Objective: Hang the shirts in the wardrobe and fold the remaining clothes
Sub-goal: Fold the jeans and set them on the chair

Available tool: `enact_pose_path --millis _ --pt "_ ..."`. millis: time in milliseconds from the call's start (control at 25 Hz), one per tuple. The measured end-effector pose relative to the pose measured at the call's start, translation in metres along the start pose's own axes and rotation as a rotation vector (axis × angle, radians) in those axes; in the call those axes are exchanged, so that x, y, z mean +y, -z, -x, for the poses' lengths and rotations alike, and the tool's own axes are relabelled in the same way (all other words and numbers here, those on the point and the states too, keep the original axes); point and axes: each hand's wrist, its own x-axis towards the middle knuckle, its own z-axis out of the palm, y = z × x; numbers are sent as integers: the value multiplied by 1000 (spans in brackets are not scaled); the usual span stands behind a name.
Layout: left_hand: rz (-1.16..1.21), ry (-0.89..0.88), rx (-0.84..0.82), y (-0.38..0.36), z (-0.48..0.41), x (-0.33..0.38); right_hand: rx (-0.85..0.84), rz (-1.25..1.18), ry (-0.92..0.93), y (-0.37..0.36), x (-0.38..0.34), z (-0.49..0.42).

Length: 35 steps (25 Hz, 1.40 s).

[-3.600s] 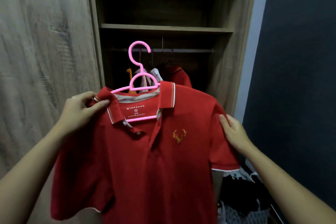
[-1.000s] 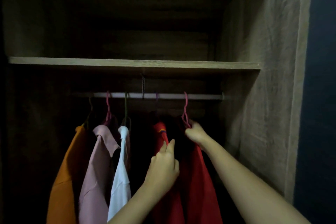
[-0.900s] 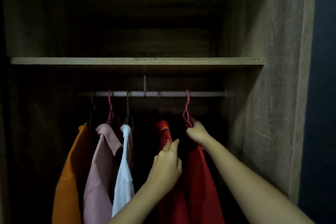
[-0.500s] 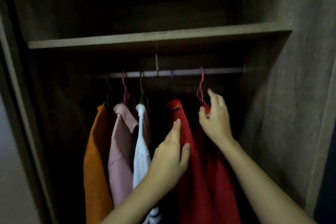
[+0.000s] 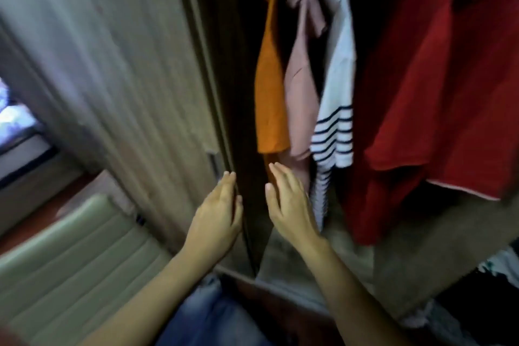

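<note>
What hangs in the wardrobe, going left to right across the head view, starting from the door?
wardrobe door → orange shirt → pink shirt → white striped shirt → red shirts

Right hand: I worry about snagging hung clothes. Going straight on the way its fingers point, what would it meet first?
Probably the lower hem of the orange shirt, just above the open fingers of the right hand; the pink shirt hangs close beside. Depth is unclear.

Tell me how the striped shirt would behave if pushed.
Probably floppy: the striped shirt drapes in soft folds. It would likely swing aside, since it hangs free at the bottom. It may nudge the pink shirt close beside it.
</note>
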Motion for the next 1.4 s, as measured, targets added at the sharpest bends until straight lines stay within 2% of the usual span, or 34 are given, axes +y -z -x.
enact_pose_path --millis 160,360,520,600,680,760,880,1040,1160,1280,1400 --pt "-136 247 -86 -36 106 -112 -445 89 -105 -94 -21 116" --pt "-168 576 -242 -80 235 -184 -968 181 -125 -159 -27 244" --pt "-168 851 -351 -107 312 -224 -1242 337 15 -202 -7 295" --pt "-168 954 -411 -119 339 -242 -1275 357 156 -225 3 307" --pt "-152 1056 -415 -134 362 -261 -1327 361 300 -256 8 314" --pt "-118 1142 -407 -153 382 -279 -1483 343 376 -296 9 317" --pt "-50 1260 -398 -180 406 -303 -1443 310 507 -365 2 319" --pt "83 1498 -384 -215 441 -325 -1232 212 737 -453 -15 324" --pt "254 1657 -341 -233 464 -332 -1193 221 881 -500 -31 326" --pt "407 1670 -293 -241 482 -341 -1161 247 895 -525 -41 329" --pt "393 1672 -294 -242 488 -347 -1059 223 874 -535 -48 340"
